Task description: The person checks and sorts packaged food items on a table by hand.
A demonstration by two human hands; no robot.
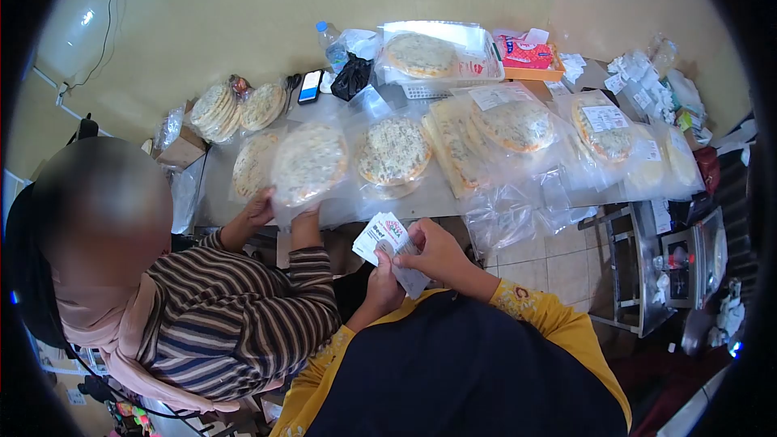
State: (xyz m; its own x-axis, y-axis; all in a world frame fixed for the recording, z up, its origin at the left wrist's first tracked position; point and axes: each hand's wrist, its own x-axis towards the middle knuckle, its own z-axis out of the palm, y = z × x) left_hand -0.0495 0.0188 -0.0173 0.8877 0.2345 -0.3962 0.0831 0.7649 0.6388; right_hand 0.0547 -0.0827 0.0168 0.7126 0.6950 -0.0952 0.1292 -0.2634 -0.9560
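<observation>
A fanned stack of printed labels (379, 235), the word "Beef" legible on one, is held in front of my body at the table's near edge. My left hand (380, 290) grips the stack from below, thumb on top. The fingers of my right hand (437, 252) are pinched at the stack's right side. Just beyond my hands lies a bagged pizza (394, 150) on the table. To the left, a co-worker's hands (261, 209) hold another pizza in a clear bag (309, 163), blurred by motion.
More bagged pizzas (514, 123) overlap on the right, some labelled (605, 118). Stacked pizza bases (215, 112), a phone (309, 86), a water bottle (330, 42) and a white basket (433, 91) line the back. Loose plastic bags (506, 214) hang over the front edge. A co-worker (235, 316) stands close at left.
</observation>
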